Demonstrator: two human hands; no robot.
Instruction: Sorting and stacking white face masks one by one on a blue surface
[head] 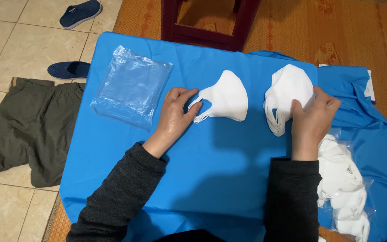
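Observation:
A single folded white face mask (227, 97) lies on the blue cloth (211, 161). My left hand (174, 117) rests beside it, fingers touching its ear loops. A stack of several white masks (286, 92) sits to the right, and my right hand (312, 118) grips its right edge with fingers curled on the top mask.
A pile of clear plastic bags (132, 86) lies at the cloth's far left. Bagged white masks (343, 183) sit at the right edge. A dark red stool (209, 27) stands beyond the cloth. Olive trousers (27, 127) and two blue shoes (70, 69) lie on the tiled floor.

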